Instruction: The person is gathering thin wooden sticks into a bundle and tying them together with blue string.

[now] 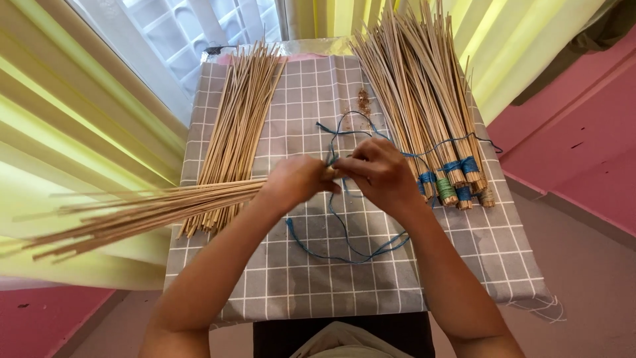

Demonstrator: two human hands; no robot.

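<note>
One bundle of thin sticks lies across the table's left edge, its butt end clenched in the left hand; the far tips blur out of frame. The right hand pinches blue string at that end, the knot hidden behind fingers. Loose sticks lie far left, tied bundles far right on the checked cloth.

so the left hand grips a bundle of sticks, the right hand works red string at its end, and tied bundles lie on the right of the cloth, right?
Not quite: the string is blue, not red, as the head view shows. The rest holds: the left hand grips the bundle of sticks, the right hand works the string at its end, and tied bundles lie on the right of the checked cloth.
</note>
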